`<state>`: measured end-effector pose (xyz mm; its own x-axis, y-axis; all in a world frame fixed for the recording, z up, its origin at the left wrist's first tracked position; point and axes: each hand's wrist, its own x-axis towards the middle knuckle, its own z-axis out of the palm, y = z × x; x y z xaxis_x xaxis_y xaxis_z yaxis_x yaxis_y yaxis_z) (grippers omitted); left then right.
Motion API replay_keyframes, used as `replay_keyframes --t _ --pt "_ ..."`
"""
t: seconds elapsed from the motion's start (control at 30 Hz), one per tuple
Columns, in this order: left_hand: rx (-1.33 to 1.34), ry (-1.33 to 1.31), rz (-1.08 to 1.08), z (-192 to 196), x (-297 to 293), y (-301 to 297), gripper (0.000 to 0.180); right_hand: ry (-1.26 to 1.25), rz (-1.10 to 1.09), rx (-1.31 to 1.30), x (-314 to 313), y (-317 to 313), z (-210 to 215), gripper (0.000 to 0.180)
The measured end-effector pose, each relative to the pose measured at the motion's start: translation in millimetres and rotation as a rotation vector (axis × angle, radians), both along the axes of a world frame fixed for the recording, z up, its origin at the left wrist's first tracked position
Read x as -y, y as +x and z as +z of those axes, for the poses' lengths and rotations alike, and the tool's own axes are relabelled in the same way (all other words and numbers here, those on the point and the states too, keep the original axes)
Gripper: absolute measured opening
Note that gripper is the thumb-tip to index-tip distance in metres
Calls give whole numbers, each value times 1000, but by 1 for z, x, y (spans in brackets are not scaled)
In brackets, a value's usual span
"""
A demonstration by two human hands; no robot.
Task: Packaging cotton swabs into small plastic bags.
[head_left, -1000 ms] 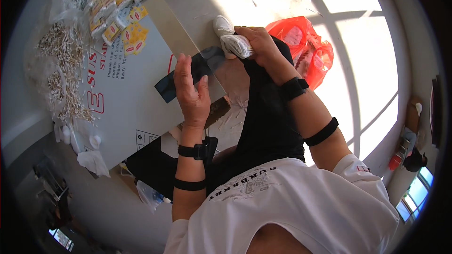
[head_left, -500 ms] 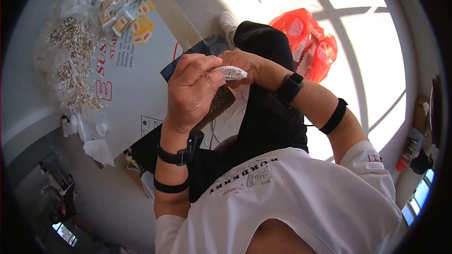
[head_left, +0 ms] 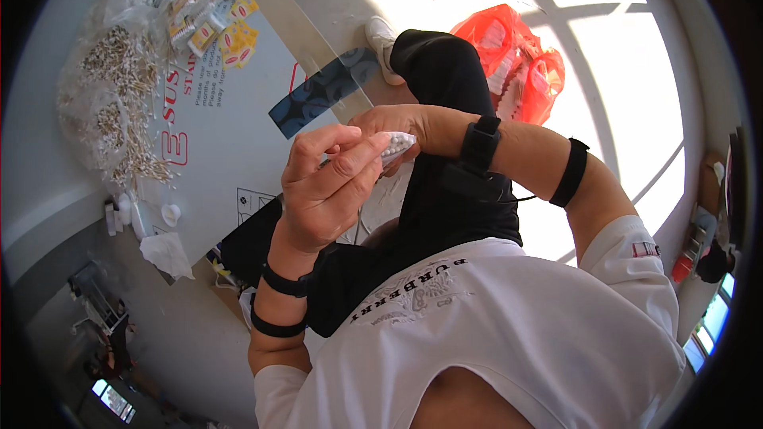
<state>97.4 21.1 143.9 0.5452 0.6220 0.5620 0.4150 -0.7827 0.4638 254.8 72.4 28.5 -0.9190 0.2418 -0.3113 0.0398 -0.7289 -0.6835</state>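
Over my lap, my two hands meet around a small clear packet of cotton swabs (head_left: 400, 143), its white tips facing up toward me. My right hand (head_left: 389, 121) is closed around the packet from the far side; its fingertips are mostly hidden. The fingers of my left hand (head_left: 330, 179) press together over the packet's near left end, covering much of it. On the table to the left lie a heap of loose cotton swabs (head_left: 119, 71) in clear plastic bags, several filled swab packs (head_left: 211, 0) and some yellow cards (head_left: 238, 44).
The grey table (head_left: 214, 119) has a dark blue patterned strip (head_left: 314, 99) across its right edge. White tissue (head_left: 167, 254) and small white containers (head_left: 125, 208) are at its near left. Beyond my knee, a red plastic bag (head_left: 548, 71) holding packs sits on the floor.
Both hands have come slightly down and nearer to me with the packet. My left fingers now reach farther over it, hiding more of it, and the dark blue strip shows more fully.
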Motion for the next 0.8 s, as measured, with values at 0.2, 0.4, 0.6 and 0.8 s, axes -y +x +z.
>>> replay_keyframes --t 0.2,0.4,0.6,0.8 --pt "8 -6 -49 -5 -3 -10 22 -86 -53 72 5 -2 24 25" --pt "50 -16 -85 -4 -3 -10 14 23 -1 -92 10 -5 7 22" --pt "152 -136 -37 -7 3 -2 16 73 49 -100 6 -11 -6 24" --pt "300 -338 153 -5 7 4 20 -426 24 5 3 1 5 26"
